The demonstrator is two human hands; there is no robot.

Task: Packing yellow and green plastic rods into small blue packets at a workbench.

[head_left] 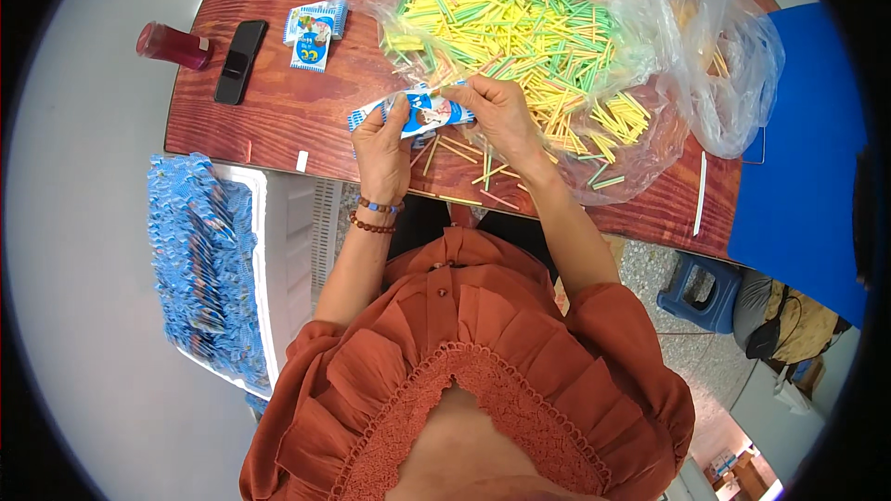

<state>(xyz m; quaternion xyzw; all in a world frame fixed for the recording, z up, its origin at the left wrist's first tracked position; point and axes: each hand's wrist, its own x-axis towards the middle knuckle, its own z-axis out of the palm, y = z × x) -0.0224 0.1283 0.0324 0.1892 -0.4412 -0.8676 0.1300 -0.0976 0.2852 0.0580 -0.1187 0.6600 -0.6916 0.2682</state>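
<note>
On the left, a white box (261,288) filled with blue packets stands beside the reddish wood-grain surface (269,125). Near the surface's left end are a red bottle (174,45) and a black phone (241,62), then small blue-and-white packs (311,48). The left hand (381,144) and right hand (501,121) each hold a blue-and-white wrapper (432,115) in a pinched grip, above the surface's near edge. Beyond, yellow, green and pink sticks (501,28) heap on clear plastic (654,153). Rightward come speckled floor (648,267), a blue stool (722,303) and a flat blue panel (798,158).
</note>
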